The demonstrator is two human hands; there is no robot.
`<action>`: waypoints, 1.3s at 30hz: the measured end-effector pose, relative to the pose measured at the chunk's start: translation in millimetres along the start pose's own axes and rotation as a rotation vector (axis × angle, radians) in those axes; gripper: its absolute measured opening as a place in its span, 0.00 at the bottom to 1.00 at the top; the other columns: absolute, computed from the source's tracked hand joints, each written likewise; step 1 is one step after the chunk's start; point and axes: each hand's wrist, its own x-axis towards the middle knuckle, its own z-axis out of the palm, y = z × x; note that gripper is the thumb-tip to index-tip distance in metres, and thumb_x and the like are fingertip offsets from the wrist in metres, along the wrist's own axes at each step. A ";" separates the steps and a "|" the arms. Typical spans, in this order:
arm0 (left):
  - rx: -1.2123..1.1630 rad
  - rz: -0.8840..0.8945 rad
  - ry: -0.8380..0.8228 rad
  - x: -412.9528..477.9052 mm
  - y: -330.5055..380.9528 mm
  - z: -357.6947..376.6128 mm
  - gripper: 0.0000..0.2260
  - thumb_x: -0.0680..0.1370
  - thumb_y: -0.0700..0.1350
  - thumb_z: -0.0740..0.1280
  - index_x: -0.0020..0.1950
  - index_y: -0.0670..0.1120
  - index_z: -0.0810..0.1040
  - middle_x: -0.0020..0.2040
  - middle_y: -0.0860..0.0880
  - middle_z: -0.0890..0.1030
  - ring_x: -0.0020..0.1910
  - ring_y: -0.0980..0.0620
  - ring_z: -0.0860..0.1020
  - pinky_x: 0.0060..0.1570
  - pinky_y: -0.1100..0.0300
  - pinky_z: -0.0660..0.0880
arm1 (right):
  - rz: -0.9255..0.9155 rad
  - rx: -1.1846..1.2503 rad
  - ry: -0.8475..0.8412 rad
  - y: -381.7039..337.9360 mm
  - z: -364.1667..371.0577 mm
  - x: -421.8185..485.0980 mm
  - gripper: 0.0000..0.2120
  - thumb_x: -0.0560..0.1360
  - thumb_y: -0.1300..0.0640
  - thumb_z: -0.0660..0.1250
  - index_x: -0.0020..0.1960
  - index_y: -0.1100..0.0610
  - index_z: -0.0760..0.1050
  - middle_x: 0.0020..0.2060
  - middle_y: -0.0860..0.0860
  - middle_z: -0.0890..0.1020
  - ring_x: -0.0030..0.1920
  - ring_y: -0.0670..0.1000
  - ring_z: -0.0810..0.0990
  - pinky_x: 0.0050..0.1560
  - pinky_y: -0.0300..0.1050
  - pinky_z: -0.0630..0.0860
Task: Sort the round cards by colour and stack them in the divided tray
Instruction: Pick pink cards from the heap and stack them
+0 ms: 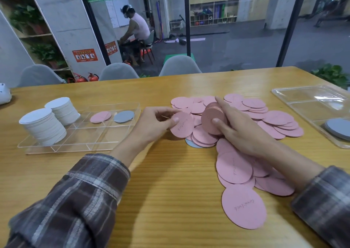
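Observation:
Several loose pink round cards [234, 167] lie spread over the wooden table on the right. My left hand [154, 123] pinches one pink card [182, 127] by its edge, just left of the pile. My right hand [238, 128] grips a stack of pink cards [211, 119] held on edge above the pile. A blue-grey card [191, 143] peeks out from under the pink ones. The clear divided tray [75, 140] on the left holds two tall stacks of white cards [44, 125], one pink card [100, 116] and one grey card [124, 116].
A second clear tray [310, 102] at the right edge holds grey cards [339, 128]. A white object [4, 95] sits at the table's far left. Grey chairs [180, 66] stand behind the table, and a person sits far beyond the glass.

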 end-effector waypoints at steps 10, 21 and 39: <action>-0.123 -0.103 -0.059 -13.2 19.1 36.6 0.11 0.76 0.34 0.72 0.55 0.46 0.81 0.42 0.45 0.81 0.36 0.43 0.86 0.47 0.43 0.85 | -0.010 0.067 -0.002 0.6 4.9 2.7 0.29 0.85 0.45 0.55 0.82 0.43 0.50 0.68 0.54 0.72 0.71 0.54 0.70 0.70 0.51 0.65; -0.036 -0.002 0.068 -10.4 16.2 43.9 0.06 0.75 0.42 0.79 0.42 0.45 0.84 0.36 0.47 0.86 0.32 0.48 0.85 0.39 0.60 0.79 | 0.011 0.030 -0.017 -5.4 8.5 0.8 0.29 0.85 0.43 0.52 0.83 0.44 0.47 0.71 0.51 0.69 0.73 0.54 0.67 0.70 0.51 0.64; 0.467 0.162 -0.075 0.4 1.3 35.4 0.16 0.80 0.53 0.72 0.64 0.47 0.80 0.58 0.53 0.83 0.59 0.54 0.78 0.56 0.65 0.72 | 0.002 -0.042 -0.006 -6.0 11.0 0.6 0.34 0.83 0.43 0.59 0.83 0.45 0.45 0.70 0.53 0.70 0.70 0.57 0.70 0.68 0.58 0.69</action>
